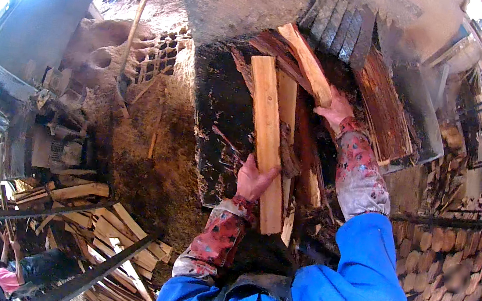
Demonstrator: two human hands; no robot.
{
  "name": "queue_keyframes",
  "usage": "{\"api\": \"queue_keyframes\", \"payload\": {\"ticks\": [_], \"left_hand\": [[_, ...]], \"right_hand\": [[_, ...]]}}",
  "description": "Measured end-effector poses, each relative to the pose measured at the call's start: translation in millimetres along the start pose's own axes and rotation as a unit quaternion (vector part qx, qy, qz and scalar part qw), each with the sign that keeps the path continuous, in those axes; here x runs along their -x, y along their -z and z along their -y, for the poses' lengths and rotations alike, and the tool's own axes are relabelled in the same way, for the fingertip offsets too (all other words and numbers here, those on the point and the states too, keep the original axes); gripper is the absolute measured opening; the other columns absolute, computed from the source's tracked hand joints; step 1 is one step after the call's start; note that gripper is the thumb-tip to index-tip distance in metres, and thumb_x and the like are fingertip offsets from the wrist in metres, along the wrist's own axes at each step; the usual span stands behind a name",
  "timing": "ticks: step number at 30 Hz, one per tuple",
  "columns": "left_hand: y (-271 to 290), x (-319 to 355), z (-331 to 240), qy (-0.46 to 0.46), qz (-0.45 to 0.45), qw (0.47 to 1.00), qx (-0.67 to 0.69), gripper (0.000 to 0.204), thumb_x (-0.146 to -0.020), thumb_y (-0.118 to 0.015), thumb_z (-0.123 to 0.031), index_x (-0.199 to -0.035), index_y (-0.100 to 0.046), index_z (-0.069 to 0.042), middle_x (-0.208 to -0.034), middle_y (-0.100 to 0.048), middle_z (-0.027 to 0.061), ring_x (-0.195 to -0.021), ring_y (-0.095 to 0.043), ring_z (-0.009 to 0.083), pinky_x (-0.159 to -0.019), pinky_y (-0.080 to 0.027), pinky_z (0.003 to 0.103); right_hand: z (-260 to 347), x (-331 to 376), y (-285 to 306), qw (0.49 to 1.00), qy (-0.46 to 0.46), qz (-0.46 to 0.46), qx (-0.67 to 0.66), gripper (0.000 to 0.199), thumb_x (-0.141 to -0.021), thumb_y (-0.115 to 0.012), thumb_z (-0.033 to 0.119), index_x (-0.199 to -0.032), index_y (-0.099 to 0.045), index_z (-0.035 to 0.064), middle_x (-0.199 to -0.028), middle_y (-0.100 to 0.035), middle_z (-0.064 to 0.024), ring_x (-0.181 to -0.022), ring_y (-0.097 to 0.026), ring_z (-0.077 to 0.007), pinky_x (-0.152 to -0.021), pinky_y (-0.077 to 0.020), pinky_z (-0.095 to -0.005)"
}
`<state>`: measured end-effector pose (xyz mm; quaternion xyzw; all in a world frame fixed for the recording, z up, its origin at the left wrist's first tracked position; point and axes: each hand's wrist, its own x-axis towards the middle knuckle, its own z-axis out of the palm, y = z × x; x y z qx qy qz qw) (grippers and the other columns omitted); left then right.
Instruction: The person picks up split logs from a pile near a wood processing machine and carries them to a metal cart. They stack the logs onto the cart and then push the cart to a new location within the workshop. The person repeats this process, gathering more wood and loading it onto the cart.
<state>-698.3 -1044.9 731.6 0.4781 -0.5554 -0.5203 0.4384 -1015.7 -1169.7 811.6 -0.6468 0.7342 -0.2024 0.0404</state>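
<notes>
My left hand (254, 179) is closed round the lower part of a long, pale wooden plank (271, 111). That plank slants over several other split pieces on a dark, charred-looking surface (212, 115). Farther off and to the right, my right hand (337, 110) grips the near end of a split wood billet (307, 63) tilted up to the left. Between my arms lie reddish-brown split wood (309, 154) and a narrower pale strip (287, 95), partly covered by the plank. A broad piece with rough, reddish bark (383, 106) rests just right of my right hand.
Dark, overlapping slats (339, 29) sit at the far side. Split wood (124, 236) is heaped at lower left behind dark metal bars (98, 269). Stacked firewood (443, 265) lines the right. A long pole (139, 19) leans at upper left. Another person (7, 278) is at the lower left edge.
</notes>
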Motion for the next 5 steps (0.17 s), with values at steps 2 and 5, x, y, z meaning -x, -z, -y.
{"api": "queue_keyframes", "payload": {"ticks": [2,5], "left_hand": [[-5,0,6,-0.011,-0.007,1.000,0.011,0.054,-0.073,-0.078,-0.034,-0.109,-0.058,0.001,-0.093,-0.070,0.0153,-0.086,-0.070,0.0244,-0.076,-0.054,0.036],[6,7,-8,-0.010,-0.011,1.000,0.003,0.055,-0.074,-0.077,-0.034,-0.112,-0.056,0.000,-0.100,-0.070,0.0150,-0.092,-0.069,0.0287,-0.080,-0.054,0.035]], "right_hand": [[-15,-10,-13,0.995,-0.055,0.061,0.055,0.120,-0.066,-0.076,0.052,-0.149,-0.010,-0.0022,-0.147,-0.035,-0.0215,-0.137,-0.031,-0.0402,-0.112,-0.0278,-0.0449],[24,2,2,0.988,-0.053,0.148,0.012,0.120,-0.068,-0.076,0.052,-0.149,-0.007,-0.0050,-0.147,-0.038,-0.0195,-0.137,-0.032,-0.0395,-0.114,-0.0247,-0.0431]]}}
